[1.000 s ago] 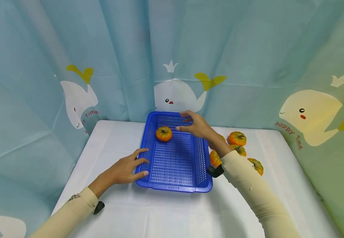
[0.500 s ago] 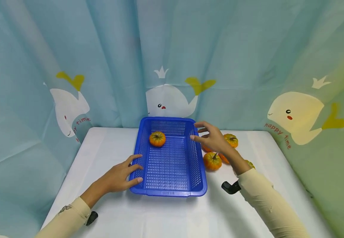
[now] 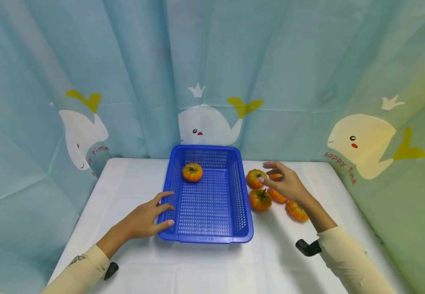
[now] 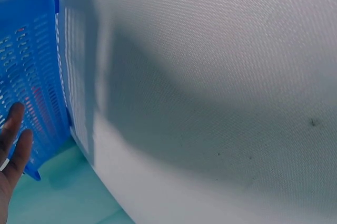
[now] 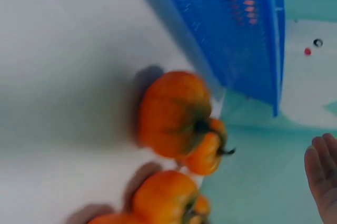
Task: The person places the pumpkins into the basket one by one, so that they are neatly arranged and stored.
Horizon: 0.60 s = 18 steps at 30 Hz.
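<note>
A blue perforated plastic basket [image 3: 209, 239] stands on the white table, with one small orange pumpkin [image 3: 192, 172] inside near its back left. At the basket's left rim is my left hand [image 3: 144, 218], fingers spread and slightly bent; whether they touch the rim I cannot tell. My right hand [image 3: 286, 183] hovers over several small pumpkins to the right of the basket, thumb and fingers apart with nothing between them. The closest ones there are a pumpkin [image 3: 257, 178] by the thumb and a stemmed pumpkin [image 3: 260, 199] in front of it. The hand partly covers others.
The white table [image 3: 197, 269] ends at a light blue curtain [image 3: 293, 73] printed with whales, which hangs behind it and on both sides. Another pumpkin [image 3: 297, 211] lies nearest the right forearm.
My right hand has moved right, from above the basket's back right to above the pumpkins outside it. The left hand stays at the left rim. The head view has shifted slightly.
</note>
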Each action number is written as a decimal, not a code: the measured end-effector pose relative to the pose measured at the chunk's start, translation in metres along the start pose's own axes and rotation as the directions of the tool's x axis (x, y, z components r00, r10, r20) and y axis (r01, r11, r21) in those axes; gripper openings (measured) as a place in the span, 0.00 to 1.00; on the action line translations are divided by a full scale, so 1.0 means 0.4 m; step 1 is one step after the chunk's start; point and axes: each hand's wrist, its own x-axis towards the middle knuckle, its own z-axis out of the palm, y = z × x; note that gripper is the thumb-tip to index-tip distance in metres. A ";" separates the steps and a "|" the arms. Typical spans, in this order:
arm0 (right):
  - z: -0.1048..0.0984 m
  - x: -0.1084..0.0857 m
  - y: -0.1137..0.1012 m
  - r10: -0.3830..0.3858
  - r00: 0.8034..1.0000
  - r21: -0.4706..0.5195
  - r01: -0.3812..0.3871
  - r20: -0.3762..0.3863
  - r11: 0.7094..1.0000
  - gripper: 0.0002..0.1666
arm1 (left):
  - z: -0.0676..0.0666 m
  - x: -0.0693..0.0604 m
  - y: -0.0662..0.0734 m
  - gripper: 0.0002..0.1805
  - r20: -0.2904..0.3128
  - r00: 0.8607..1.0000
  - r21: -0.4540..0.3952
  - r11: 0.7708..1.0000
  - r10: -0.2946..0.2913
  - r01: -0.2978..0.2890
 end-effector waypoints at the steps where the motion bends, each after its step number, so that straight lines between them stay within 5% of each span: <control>1: -0.004 -0.007 0.012 0.007 1.000 0.003 -0.007 -0.005 1.000 0.33 | 0.000 0.000 0.000 0.26 -0.001 1.000 0.000 1.000 0.002 -0.002; 11: -0.047 -0.068 0.119 -0.007 1.000 -0.040 0.006 -0.025 0.999 0.33 | -0.003 -0.008 0.003 0.26 -0.004 1.000 0.008 1.000 -0.015 0.015; 18: -0.085 -0.117 0.173 0.055 0.998 -0.081 -0.058 -0.042 0.995 0.38 | -0.001 -0.002 0.004 0.26 -0.012 1.000 0.004 1.000 0.005 -0.005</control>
